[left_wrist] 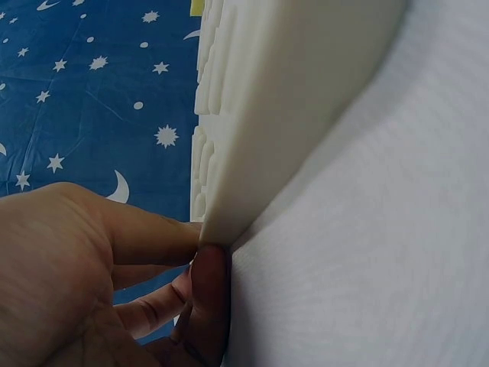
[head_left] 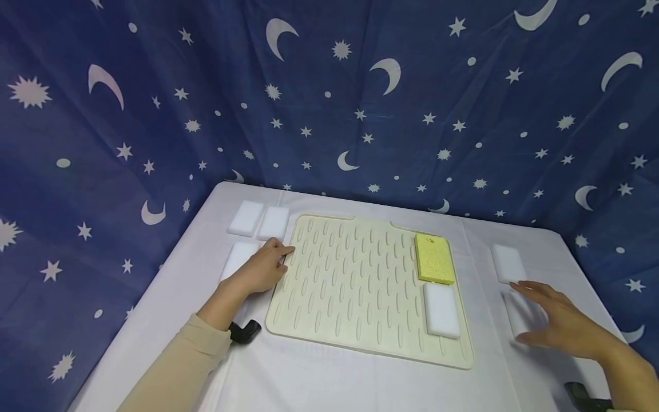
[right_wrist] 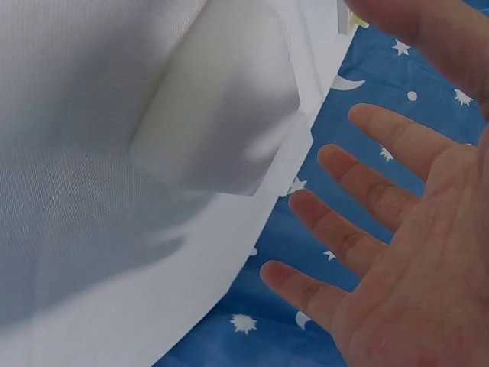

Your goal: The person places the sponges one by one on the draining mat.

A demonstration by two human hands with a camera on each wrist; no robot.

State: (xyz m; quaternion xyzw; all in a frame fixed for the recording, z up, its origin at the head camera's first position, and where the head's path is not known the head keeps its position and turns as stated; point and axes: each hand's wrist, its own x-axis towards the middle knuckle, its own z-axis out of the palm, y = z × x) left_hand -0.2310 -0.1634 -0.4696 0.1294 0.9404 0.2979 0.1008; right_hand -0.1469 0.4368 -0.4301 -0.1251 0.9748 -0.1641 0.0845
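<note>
A cream ribbed mat (head_left: 355,286) lies on the table, with a yellow sponge (head_left: 435,258) and a white sponge (head_left: 441,310) along its right side. My left hand (head_left: 265,266) pinches the mat's left edge; in the left wrist view, finger and thumb meet at the mat's edge (left_wrist: 252,153). Over on the right, my right hand (head_left: 558,320) hovers with fingers spread over a white sponge (head_left: 521,315), partly covering it. That sponge (right_wrist: 221,107) also shows in the right wrist view, beside the extended fingers (right_wrist: 336,229). Another white sponge (head_left: 508,263) lies just beyond the fingertips.
Two white sponges (head_left: 247,218) lie side by side at the back left, and another white sponge (head_left: 239,257) is partly behind the left hand. A white cloth (head_left: 319,377) covers the table. A blue curtain (head_left: 329,103) with moons and stars hangs behind and around it.
</note>
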